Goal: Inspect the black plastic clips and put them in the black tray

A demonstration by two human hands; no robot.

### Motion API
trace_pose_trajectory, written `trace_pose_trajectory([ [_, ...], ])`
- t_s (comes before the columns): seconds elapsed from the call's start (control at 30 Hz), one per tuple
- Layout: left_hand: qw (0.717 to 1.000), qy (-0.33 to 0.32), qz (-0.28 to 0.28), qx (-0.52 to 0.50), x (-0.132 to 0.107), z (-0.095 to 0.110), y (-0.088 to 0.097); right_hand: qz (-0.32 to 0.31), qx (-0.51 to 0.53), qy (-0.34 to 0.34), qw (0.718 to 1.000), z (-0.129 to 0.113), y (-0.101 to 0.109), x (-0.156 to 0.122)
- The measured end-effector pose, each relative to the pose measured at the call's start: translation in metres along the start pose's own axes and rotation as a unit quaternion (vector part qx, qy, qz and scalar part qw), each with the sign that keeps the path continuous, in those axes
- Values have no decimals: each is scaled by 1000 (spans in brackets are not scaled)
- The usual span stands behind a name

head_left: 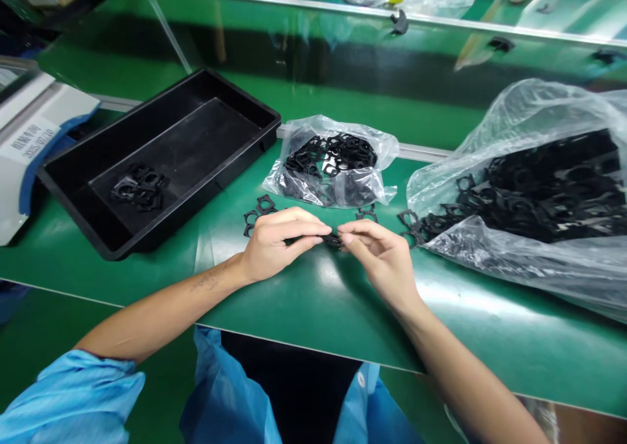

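Observation:
A small black plastic part [333, 240] is pinched between both my hands, just above the green table. My left hand [280, 241] grips its left end with thumb and fingers, and my right hand [382, 254] closes on its right end. Fingers hide much of its shape. Beyond my left hand lie loose black ring-shaped parts [266, 204]. Another black ring-shaped part [366, 215] lies behind my right hand. A clear plastic bag [313, 192] of similar black parts stands behind my hands.
On the left, a black tray [206, 140] holds a small pile of black parts [140, 188]. A large open clear bag [490, 245] spills black parts at the right. A white and blue device [44, 130] stands at the far left. The green table [294, 307] has its front edge near my body.

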State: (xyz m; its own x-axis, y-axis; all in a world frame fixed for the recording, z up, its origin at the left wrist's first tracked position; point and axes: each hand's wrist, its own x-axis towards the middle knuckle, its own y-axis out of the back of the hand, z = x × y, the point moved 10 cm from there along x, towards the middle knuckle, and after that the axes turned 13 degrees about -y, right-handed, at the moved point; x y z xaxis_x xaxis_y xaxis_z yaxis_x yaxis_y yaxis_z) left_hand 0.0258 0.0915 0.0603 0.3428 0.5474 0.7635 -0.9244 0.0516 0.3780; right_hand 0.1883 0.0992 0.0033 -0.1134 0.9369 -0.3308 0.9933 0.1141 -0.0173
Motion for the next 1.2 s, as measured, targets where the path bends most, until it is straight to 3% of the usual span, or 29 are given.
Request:
trace_pose_trajectory([
  [0.13, 999, 26, 24, -9, -1, -4, 3, 32, -151, 154, 976, -29, -7, -18],
  [0.27, 996, 72, 30, -40, -4, -11, 1, 71, -197, 219, 953, -40, -7, -29],
  [0.43, 962, 205, 46, -175, -18, -34, -12, 53, -112, 143, 982, -25, 0, -19],
  [0.57, 947, 217, 30, -237, -17, -35, -19, 31, -75, 104, 991, -21, 2, -13],
  [0.73, 939, 243, 30, -243, -17, -39, -18, 30, -92, 119, 988, -27, 0, -15],
  [0.97, 902, 325, -4, -284, -33, -53, -35, 23, -7, 9, 1000, -1, 3, -1],
  [1.2, 893, 338, -1, -297, -39, -57, -37, 15, -45, 48, 998, -8, -3, -7],
])
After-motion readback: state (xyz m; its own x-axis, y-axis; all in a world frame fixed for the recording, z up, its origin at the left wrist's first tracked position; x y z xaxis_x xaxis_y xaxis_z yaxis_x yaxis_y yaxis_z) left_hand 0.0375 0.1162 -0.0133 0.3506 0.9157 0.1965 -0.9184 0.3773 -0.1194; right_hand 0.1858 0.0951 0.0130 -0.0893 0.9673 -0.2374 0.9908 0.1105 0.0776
